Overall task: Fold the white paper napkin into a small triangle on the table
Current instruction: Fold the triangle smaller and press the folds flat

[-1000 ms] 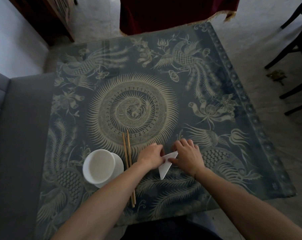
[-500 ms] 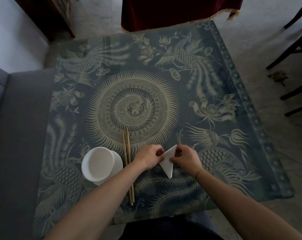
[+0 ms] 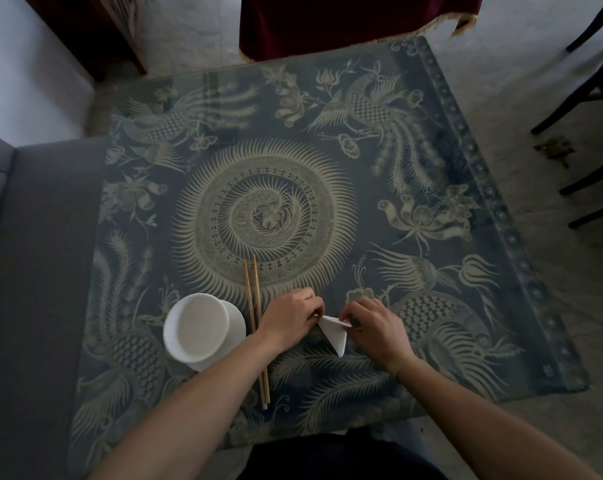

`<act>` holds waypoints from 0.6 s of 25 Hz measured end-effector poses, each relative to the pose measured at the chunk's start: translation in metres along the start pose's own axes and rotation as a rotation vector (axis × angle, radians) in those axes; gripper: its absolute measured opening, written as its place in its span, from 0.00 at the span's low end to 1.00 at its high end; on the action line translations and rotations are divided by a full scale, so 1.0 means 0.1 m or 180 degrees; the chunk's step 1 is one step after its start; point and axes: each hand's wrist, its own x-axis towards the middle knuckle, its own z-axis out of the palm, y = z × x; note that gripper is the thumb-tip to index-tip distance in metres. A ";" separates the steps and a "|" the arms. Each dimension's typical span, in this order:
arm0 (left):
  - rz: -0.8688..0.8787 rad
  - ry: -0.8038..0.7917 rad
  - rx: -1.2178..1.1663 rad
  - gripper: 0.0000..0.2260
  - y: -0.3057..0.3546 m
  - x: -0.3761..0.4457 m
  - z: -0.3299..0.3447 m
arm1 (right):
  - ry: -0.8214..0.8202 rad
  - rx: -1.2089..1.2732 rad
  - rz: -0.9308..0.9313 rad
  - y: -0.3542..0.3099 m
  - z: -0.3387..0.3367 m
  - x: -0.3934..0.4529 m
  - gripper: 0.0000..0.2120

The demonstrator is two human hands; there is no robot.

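The table (image 3: 327, 116) carries a blue cloth printed with pale birds, flowers and a round central medallion; its near edge runs just ahead of the person's body, its right edge borders pale floor where dark chair legs (image 3: 577, 109) stand at 2 o'clock, and its left edge meets a grey upholstered seat (image 3: 40, 271) at 9 o'clock. A dark red fringed cloth (image 3: 345, 22) hangs beyond the far edge at 12 o'clock. The far half of the table surface lies bare of objects. The white paper napkin (image 3: 335, 335) sits near the near edge at about 6 o'clock from the medallion, a flat, matte triangle with crisp folded edges, its point directed toward the person. The left hand (image 3: 289, 320) has its fingers curled, pinching the napkin's upper left corner. The right hand (image 3: 372, 325) has its fingers curled, pinching the upper right corner; both forearms extend from the near edge. A pair of slim wooden chopsticks (image 3: 256, 327) lies parallel, passing under the left wrist. A smooth white bowl (image 3: 197, 329) stands on a white saucer (image 3: 237, 323), at 9 o'clock of the chopsticks.
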 end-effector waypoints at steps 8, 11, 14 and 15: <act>-0.0072 -0.0082 0.0028 0.03 -0.01 -0.04 0.02 | -0.0027 -0.0113 -0.0373 0.03 -0.04 -0.11 0.10; -0.0041 -0.0104 0.0043 0.05 0.00 -0.07 0.03 | -0.0134 -0.0157 -0.0475 0.07 -0.03 -0.18 0.11; -0.0008 -0.0055 0.0128 0.08 0.03 -0.08 0.04 | -0.0163 -0.0176 -0.0441 0.08 -0.02 -0.22 0.12; -0.0007 -0.0067 0.0195 0.09 0.04 -0.08 0.05 | -0.0153 -0.0159 -0.0391 0.07 -0.01 -0.22 0.12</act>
